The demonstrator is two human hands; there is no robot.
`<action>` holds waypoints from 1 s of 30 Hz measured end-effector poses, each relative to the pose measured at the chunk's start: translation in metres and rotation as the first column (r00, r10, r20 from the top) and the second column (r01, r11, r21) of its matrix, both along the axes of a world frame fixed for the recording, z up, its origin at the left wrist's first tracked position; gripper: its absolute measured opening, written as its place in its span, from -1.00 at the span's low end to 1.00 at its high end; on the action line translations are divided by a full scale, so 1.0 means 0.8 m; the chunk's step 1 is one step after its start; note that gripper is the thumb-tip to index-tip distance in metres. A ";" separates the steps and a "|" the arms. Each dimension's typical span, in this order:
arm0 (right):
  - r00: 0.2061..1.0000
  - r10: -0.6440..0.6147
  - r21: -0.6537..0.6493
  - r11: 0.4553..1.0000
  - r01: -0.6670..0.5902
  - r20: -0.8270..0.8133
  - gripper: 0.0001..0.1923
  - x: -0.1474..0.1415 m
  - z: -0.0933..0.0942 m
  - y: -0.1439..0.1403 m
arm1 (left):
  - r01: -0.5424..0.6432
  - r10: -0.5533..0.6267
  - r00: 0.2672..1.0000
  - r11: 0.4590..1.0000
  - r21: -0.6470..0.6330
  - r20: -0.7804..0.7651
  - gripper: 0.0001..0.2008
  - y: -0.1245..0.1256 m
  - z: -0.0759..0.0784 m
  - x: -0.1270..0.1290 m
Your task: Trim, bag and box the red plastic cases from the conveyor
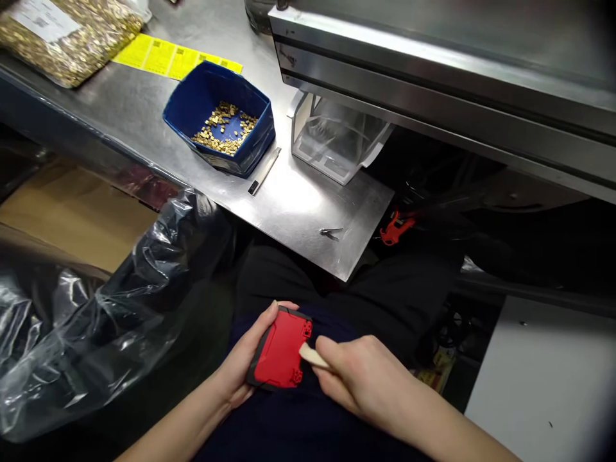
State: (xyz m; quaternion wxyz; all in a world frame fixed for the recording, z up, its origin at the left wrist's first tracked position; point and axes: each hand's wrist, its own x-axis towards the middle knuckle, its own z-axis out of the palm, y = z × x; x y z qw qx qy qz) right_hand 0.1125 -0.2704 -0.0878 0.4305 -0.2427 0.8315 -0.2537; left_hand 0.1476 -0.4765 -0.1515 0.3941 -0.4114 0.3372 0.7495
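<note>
The left hand [240,369] grips the red part [280,350] over the lap, well below the tabletop [298,205]. The right hand [359,375] is closed on a pale stick [310,355] touching the part's edge. The stick could slip off this edge, as the part has no support underneath.

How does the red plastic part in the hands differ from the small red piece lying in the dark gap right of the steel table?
The flat rectangular red plastic part with a black edge is gripped by the left hand, with the right hand pressing a pale tool to it. The small red piece lies loose and untouched. The held part is larger and slab-like; the loose piece is thin and irregular. Both are bright red.
</note>
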 end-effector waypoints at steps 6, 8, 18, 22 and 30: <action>0.995 0.067 -0.039 0.997 -0.069 -0.072 -0.84 -0.007 -0.006 -0.001 | 0.040 -0.040 0.999 0.999 0.030 -0.004 -0.55 0.003 -0.002 -0.007; 0.997 0.039 -0.023 0.999 -0.041 -0.067 -0.85 -0.010 -0.006 0.000 | 0.043 -0.044 0.999 0.999 0.020 0.014 -0.55 0.004 -0.002 -0.009; 0.995 0.081 0.059 0.995 -0.078 -0.050 -0.86 -0.007 -0.005 -0.012 | 0.072 -0.080 0.993 0.993 -0.092 -0.091 -0.57 0.005 0.008 -0.015; 0.990 -0.017 0.123 0.992 0.034 -0.137 -0.82 -0.019 -0.016 -0.019 | 0.015 -0.026 0.996 0.991 -0.131 -0.085 -0.52 0.001 0.009 -0.026; 0.906 -0.263 0.103 0.944 0.312 -0.333 -0.57 -0.169 -0.080 -0.074 | -0.207 0.179 0.971 0.961 -0.182 -0.160 -0.43 -0.043 -0.015 -0.045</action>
